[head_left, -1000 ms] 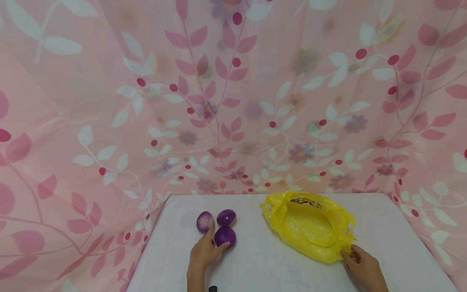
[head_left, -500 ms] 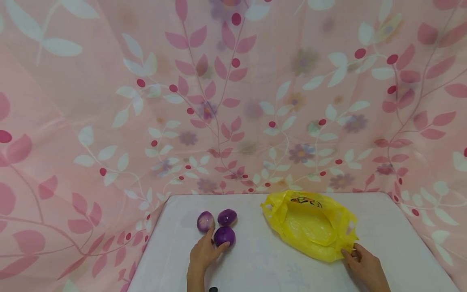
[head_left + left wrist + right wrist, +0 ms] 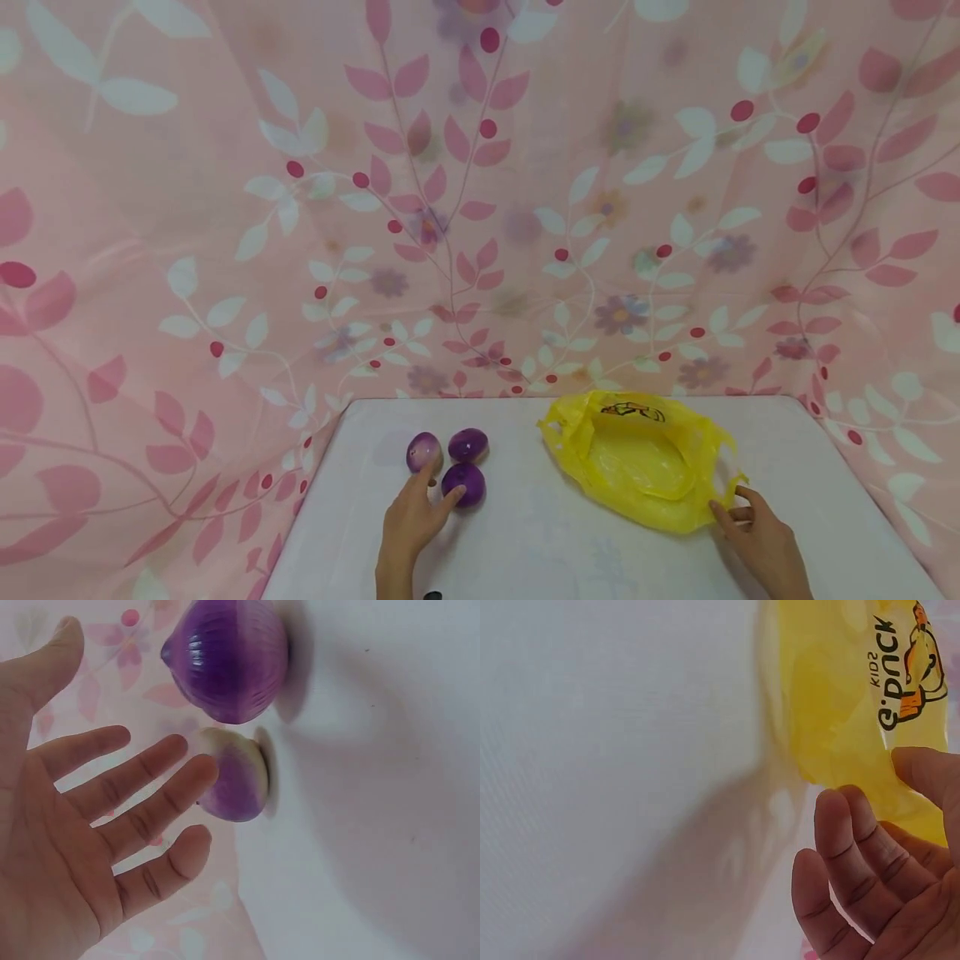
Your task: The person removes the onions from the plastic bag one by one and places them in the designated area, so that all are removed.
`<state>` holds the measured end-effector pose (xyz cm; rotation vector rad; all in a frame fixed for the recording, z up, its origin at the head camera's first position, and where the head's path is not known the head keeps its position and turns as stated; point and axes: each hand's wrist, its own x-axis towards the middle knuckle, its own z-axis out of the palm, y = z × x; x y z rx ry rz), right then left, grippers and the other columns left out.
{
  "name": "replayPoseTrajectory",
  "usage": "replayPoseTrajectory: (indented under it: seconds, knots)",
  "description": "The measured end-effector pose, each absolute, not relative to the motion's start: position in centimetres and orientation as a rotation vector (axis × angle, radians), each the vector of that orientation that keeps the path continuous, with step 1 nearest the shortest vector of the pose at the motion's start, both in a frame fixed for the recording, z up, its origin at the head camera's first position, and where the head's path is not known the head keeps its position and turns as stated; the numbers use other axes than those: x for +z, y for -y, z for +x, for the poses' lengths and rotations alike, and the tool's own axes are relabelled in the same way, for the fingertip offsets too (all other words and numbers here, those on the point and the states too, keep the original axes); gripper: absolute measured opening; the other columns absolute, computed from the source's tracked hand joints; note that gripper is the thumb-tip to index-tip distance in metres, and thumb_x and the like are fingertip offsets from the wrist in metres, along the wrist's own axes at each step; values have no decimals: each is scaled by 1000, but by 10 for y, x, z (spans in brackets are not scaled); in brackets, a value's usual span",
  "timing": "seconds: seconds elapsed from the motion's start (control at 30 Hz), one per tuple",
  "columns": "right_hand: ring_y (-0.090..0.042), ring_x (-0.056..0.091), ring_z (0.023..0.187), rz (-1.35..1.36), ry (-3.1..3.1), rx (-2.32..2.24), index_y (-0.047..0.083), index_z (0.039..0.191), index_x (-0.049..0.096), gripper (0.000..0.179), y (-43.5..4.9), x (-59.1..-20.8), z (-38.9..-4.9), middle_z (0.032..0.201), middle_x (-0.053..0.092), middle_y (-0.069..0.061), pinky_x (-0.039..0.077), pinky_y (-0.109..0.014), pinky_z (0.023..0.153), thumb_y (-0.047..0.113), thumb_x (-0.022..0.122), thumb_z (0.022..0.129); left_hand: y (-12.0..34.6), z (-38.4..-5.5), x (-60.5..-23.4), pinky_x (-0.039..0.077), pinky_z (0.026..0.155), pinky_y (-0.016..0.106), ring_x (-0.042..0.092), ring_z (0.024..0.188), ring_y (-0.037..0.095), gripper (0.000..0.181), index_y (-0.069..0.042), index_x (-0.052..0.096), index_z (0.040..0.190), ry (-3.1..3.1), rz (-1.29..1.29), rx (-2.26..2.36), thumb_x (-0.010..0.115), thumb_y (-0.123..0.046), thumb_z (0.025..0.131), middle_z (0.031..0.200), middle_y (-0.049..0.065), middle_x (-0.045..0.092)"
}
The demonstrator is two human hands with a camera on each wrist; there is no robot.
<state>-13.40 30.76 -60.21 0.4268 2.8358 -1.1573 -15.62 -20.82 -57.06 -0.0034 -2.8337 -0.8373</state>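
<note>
Three glossy purple onions sit close together on the left of the table: a paler onion [image 3: 423,452], a rear one [image 3: 468,446] and a front, darker one [image 3: 465,483]. My left hand [image 3: 412,514] is right in front of them, its fingers spread. In the left wrist view, the palm shows and two onions appear beyond the fingertips, a large one [image 3: 229,660] and a smaller one [image 3: 238,780]. On the right, my right hand [image 3: 763,537] pinches the near right edge of a yellow plastic bag [image 3: 637,467] between thumb and fingers. The bag's mouth gapes upward.
A white-covered table [image 3: 540,550] carries everything. Pink floral cloth [image 3: 480,208] hangs behind and along both sides. A small dark object [image 3: 432,595] is cut off by the bottom edge, beside the left wrist.
My left hand has shifted slightly left, its thumb drawing back from the front onion. My right hand has moved a little right and away, and the bag's right handle has spread wider.
</note>
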Motion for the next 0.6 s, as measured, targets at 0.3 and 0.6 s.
replayPoseTrajectory:
  seconds: [0.3, 0.6]
  knots:
    - [-23, 67, 79, 508, -3006, -1129, -3, 136, 44, 77, -305, -593, -132, 99, 70, -13, 52, -43, 67, 59, 58, 92, 208, -153, -567, 47, 89, 59, 51, 123, 42, 76, -13, 47, 146, 2694, -144, -737, 62, -60, 88, 143, 20, 49]
    - [-45, 51, 104, 347, -3223, -985, -6, 131, 49, 73, -294, -579, -133, 120, 54, -30, 43, -65, 82, 54, 63, 92, 201, -154, -570, 23, 104, 69, 32, 139, 41, 77, -19, 38, 153, 2704, -195, -651, 56, -61, 91, 152, 18, 39]
